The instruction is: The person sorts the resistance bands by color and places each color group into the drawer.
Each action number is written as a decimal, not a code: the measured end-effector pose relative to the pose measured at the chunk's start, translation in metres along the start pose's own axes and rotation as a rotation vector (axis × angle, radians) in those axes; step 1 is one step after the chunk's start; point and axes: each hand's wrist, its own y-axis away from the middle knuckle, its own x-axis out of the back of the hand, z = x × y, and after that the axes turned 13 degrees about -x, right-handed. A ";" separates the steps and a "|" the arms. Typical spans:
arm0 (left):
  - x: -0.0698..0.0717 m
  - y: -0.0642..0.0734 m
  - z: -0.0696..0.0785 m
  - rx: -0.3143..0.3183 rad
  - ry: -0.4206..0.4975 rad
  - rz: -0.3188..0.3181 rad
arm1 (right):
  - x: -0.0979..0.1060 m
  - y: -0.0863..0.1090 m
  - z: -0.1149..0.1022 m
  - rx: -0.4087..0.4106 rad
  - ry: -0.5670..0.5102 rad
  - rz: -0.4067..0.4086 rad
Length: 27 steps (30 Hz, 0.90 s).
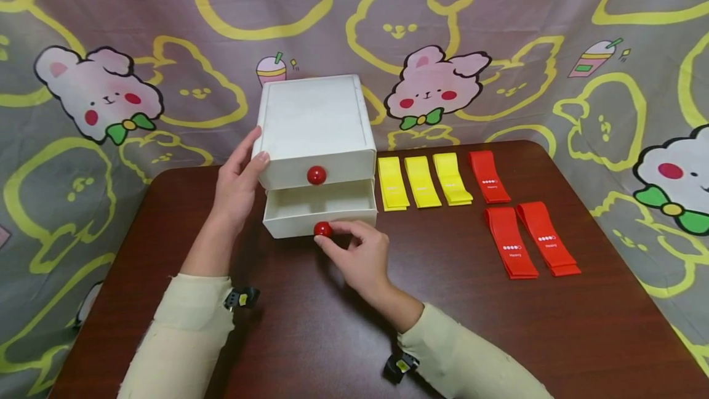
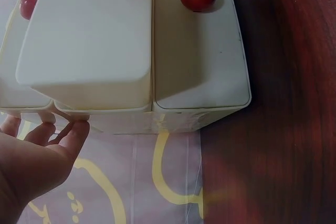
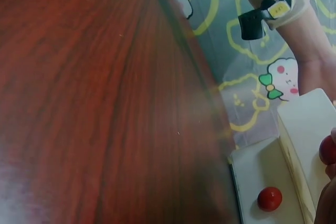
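A white drawer cabinet (image 1: 316,119) with red ball knobs stands at the back of the table. Its middle drawer (image 1: 293,225) is pulled out, with the inner walls showing. My right hand (image 1: 362,254) pinches that drawer's red knob (image 1: 322,229) between thumb and fingers. Along the cabinet's left side lies my left hand (image 1: 235,186), its thumb at the upper front corner; in the left wrist view the fingers (image 2: 77,136) touch the side wall. The top drawer (image 1: 282,172) is closed. Below the pulled-out one, the bottom drawer (image 2: 210,51) sits closed too, hidden in the head view.
Right of the cabinet, folded yellow bands (image 1: 423,183) lie in a row on the brown table (image 1: 443,325). Folded red bands (image 1: 512,245) marked "Heavy" lie further right. A patterned cloth (image 1: 321,17) hangs close behind the table and cabinet.
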 end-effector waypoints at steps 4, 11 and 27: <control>-0.001 0.000 0.000 -0.010 0.017 0.005 | 0.004 0.005 -0.003 0.015 0.005 -0.006; -0.001 -0.001 0.001 -0.016 0.020 0.008 | 0.008 0.012 -0.006 0.014 0.011 -0.025; -0.001 0.000 0.000 -0.016 0.023 0.009 | 0.016 0.033 -0.010 -0.003 0.013 -0.057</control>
